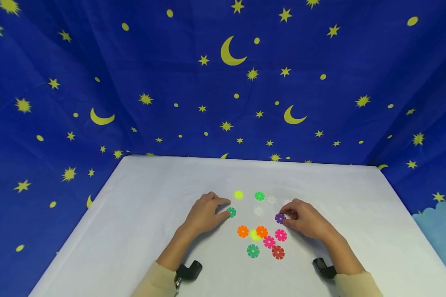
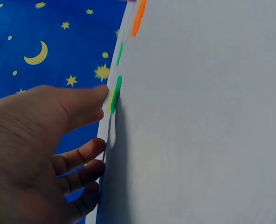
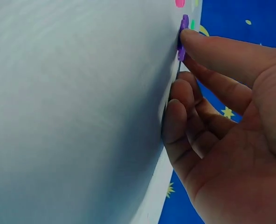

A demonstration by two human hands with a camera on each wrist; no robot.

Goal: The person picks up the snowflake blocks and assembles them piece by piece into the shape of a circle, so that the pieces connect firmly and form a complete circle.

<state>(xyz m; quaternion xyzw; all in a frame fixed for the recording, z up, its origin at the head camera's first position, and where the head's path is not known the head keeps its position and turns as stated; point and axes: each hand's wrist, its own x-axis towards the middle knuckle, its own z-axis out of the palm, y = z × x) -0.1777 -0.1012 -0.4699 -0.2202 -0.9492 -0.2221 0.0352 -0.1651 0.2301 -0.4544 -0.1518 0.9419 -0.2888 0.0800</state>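
My left hand [image 1: 205, 213] reaches in beside a teal-green notched plastic disc [image 1: 231, 212], its thumb tip at the disc's edge and the index finger held apart. In the left wrist view, that green disc [image 2: 117, 94] appears edge-on past the thumb. On the other side, my right hand [image 1: 307, 219] pinches a purple notched disc [image 1: 280, 218] with thumb and index finger, low at the tabletop. The right wrist view has the thumb against the purple disc [image 3: 181, 52], while the other fingers curl below it.
Between the hands on the white table [image 1: 107, 247] lie several more discs, including an orange disc [image 1: 243, 231], a red disc [image 1: 278, 252] and a white disc [image 1: 258, 211]. Another orange disc [image 1: 262, 232] overlaps a yellow one [image 1: 254, 236]. A starry blue cloth [image 1: 193, 82] hangs behind.
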